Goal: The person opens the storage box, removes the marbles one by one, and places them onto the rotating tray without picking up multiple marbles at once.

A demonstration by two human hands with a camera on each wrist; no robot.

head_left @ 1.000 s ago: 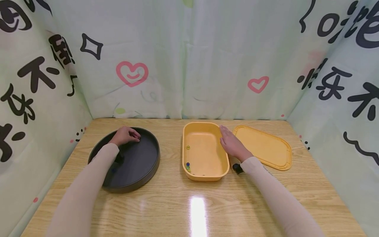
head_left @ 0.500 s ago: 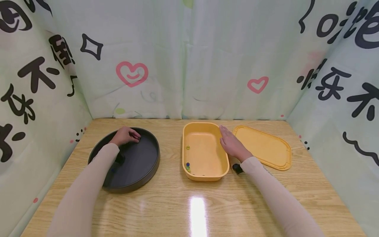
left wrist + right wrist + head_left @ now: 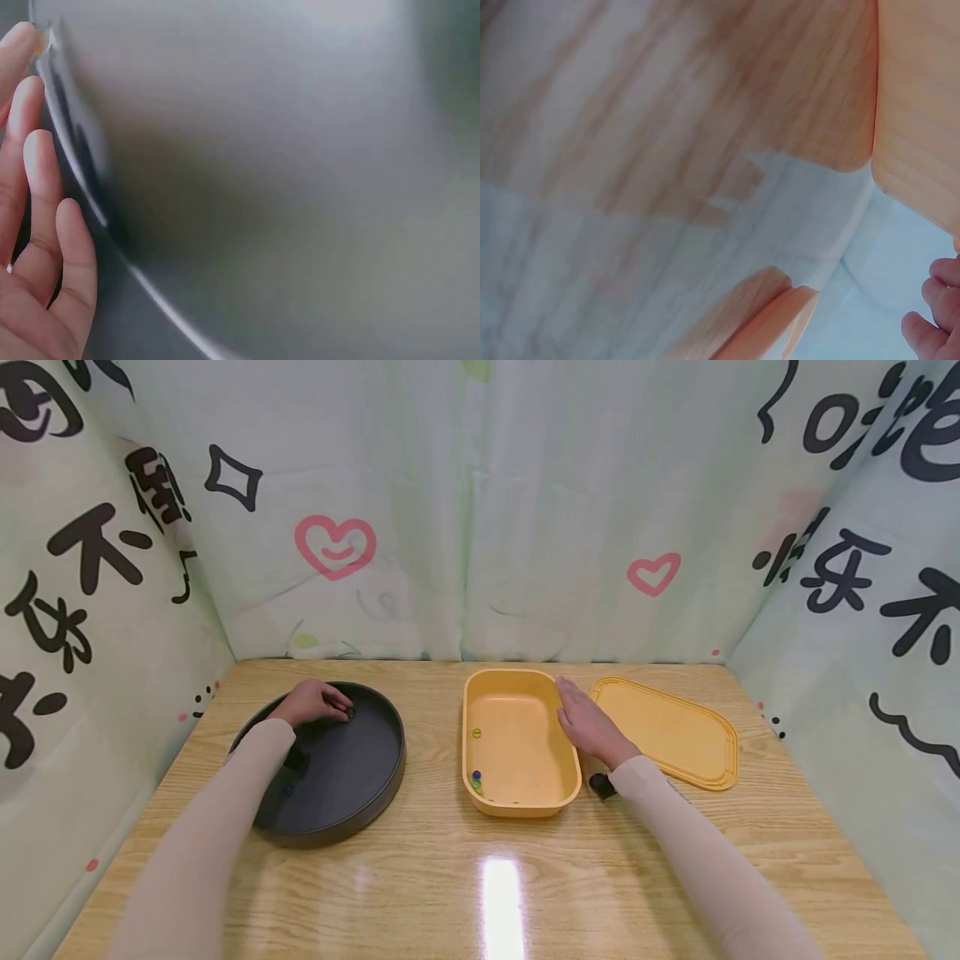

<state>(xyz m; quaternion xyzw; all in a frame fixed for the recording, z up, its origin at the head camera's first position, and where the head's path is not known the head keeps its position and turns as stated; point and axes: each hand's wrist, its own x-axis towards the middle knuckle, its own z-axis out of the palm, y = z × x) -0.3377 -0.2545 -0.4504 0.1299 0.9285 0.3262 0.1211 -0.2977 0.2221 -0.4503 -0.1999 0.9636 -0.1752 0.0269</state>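
My left hand (image 3: 318, 702) is inside the round black pan (image 3: 390, 793), near its far wall. Its thumb and finger pinch a small clear marble with an orange tint (image 3: 45, 42), right by the pan's wall in the left wrist view. A blue marble (image 3: 287, 791) lies on the pan's floor below the forearm. My right hand (image 3: 588, 718) rests with straight fingers against the right rim of the yellow box (image 3: 517, 811). Along the box's left side lie a yellow marble (image 3: 476, 733), a blue marble (image 3: 476, 775) and a green marble (image 3: 476, 785).
A flat yellow lid (image 3: 675, 727) lies right of the box, partly behind the right hand. The wooden table (image 3: 435, 877) ends at printed curtains (image 3: 465, 568) on the back and both sides. A black wrist camera (image 3: 602, 787) sits under the right wrist.
The left hand and forearm have shifted slightly left, uncovering more of the blue marble in the pan. The right hand, box and lid stay put.
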